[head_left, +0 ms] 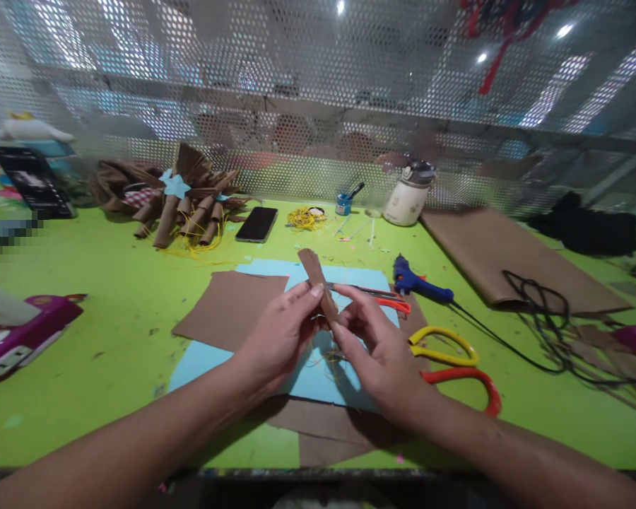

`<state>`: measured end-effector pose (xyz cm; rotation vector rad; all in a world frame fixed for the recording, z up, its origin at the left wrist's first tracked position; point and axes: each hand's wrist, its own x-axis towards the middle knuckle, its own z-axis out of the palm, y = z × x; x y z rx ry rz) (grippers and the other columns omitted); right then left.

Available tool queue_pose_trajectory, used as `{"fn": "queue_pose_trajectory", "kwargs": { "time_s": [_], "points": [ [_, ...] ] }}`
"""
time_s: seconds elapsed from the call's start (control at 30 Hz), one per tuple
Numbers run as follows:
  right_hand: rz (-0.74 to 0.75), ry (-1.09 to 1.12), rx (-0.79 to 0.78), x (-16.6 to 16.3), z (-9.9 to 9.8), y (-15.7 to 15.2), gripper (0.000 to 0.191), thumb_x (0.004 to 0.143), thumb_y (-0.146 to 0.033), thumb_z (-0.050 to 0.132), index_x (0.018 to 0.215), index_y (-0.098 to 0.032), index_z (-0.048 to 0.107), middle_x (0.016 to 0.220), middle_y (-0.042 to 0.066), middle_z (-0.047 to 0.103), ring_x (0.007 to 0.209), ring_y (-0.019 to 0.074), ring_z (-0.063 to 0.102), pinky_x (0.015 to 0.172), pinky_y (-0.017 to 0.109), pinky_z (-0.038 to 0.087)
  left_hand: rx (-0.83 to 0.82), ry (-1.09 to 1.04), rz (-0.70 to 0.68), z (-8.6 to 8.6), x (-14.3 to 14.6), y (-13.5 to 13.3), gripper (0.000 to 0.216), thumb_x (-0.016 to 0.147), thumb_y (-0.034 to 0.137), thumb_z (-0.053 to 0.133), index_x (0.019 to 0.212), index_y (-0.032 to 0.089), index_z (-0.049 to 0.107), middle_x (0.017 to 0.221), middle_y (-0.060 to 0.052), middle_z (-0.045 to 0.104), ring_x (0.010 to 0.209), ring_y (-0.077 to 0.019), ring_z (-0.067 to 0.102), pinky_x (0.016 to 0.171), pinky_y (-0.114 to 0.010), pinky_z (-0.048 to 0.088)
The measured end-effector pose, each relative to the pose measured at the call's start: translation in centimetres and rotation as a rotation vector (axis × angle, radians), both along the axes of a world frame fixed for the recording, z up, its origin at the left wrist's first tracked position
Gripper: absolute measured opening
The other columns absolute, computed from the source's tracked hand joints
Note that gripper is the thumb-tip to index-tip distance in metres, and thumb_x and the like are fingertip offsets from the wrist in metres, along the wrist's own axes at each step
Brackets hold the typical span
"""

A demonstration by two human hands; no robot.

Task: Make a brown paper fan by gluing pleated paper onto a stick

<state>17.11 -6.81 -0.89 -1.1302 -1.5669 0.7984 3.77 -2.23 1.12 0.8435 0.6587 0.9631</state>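
Observation:
Between my two hands is a narrow strip of folded brown paper (316,276), tilted with its upper end to the left. My left hand (283,329) pinches its left side with thumb and fingers. On the lower right side, my right hand (371,339) is closed on the same paper. Thin yellow string (318,357) hangs loosely below the fingers. Under the hands lie a light blue sheet (217,371) and a flat brown sheet (227,307). Scissors with one yellow and one red handle (456,341) rest right of my right hand, beside an orange-red handled tool (397,305).
A blue glue gun (421,283) trails a black cord (509,336). Rolled brown paper pieces (183,212), a phone (257,224), a yellow string bundle (304,218) and a white bottle (408,198) stand farther back. Folded brown paper (514,254) lies right; a purple power strip (29,336) left.

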Motion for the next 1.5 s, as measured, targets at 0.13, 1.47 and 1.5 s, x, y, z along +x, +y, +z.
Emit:
{"fn": "queue_pose_trajectory", "kwargs": {
  "time_s": [0.13,1.47,1.5],
  "points": [
    [0.000,-0.024,-0.048,-0.1,0.3,0.3,0.041,0.088,-0.023,0.050,0.128,-0.018,0.045,0.083,0.001,0.053,0.074,0.0148,0.052,0.067,0.028,0.046,0.135,0.095,0.024,-0.2,0.0,-0.1,0.013,0.085,0.028,0.060,0.092,0.017,0.062,0.081,-0.001,0.064,0.074,-0.0123,0.056,0.071,-0.024,0.044],
    [-0.119,-0.204,0.037,-0.2,-0.2,0.6,0.035,0.095,-0.027,0.040,0.127,-0.015,0.047,0.097,0.008,0.065,0.080,0.0187,0.061,0.071,0.030,0.048,0.078,0.132,-0.045,-1.0,0.2,-0.3,0.015,0.080,0.028,0.064,0.077,0.015,0.058,0.071,0.000,0.056,0.069,-0.0117,0.049,0.069,-0.025,0.041],
    [-0.119,-0.209,0.041,-0.3,-0.2,0.6,0.035,0.095,-0.027,0.039,0.127,-0.016,0.047,0.097,0.008,0.065,0.080,0.0187,0.061,0.071,0.030,0.048,0.076,0.131,-0.042,-1.0,0.3,-0.3,0.014,0.081,0.028,0.063,0.077,0.016,0.058,0.072,0.000,0.056,0.068,-0.0114,0.049,0.068,-0.025,0.040]
  ]
}}
